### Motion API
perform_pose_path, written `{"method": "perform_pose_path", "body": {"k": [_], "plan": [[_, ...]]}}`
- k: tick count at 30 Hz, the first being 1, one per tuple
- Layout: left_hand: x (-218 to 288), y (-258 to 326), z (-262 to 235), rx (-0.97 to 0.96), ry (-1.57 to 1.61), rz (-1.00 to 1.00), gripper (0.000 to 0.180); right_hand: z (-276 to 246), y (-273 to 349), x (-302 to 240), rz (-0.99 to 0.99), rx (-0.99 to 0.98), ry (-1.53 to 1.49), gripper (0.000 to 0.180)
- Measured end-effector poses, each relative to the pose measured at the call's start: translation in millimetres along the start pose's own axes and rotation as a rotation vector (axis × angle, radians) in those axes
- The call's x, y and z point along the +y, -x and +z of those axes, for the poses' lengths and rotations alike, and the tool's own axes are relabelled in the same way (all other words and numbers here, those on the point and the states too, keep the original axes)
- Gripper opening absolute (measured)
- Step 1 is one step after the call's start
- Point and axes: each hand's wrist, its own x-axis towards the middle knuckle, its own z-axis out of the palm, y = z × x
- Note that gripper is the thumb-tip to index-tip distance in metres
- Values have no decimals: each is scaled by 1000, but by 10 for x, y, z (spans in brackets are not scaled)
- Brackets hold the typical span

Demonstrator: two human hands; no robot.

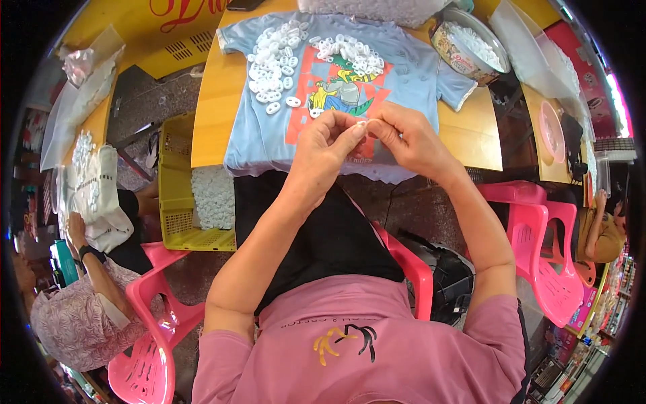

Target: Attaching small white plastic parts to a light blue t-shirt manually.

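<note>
Over the near part of a light blue T-shirt (249,145), my left hand (324,148) and my right hand (412,141) meet fingertip to fingertip. Both are closed in a pinch on one small white plastic piece (362,124), mostly covered by the fingers. Similar white oval pieces with two holes lie on the shirt. One loose heap (269,64) spreads down its left side, and a smaller heap (350,54) sits above the printed picture (340,94). A few single pieces lie just beyond my left hand.
The shirt covers a wooden table (210,128). A round tin (441,50) of white bits stands at the far right, beside a clear bag (377,9). A yellow crate (176,192) with a white-filled bag is at lower left. Pink chairs (151,296) and other people sit on both sides.
</note>
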Motion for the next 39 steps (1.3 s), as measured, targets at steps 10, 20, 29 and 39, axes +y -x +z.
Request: {"method": "perform_pose_path", "body": {"k": [10, 20, 29, 39], "plan": [[129, 342, -310, 122, 153, -41, 14, 14, -530, 137, 177, -3, 94, 16], [146, 410, -471, 170, 183, -44, 16, 449, -549, 24, -58, -87, 341, 14], [117, 398, -425, 183, 179, -13, 16, 429, -465, -3, 202, -28, -55, 20], [159, 325, -91, 192, 134, 127, 18, 247, -123, -290, 560, 178, -1021, 22]]}}
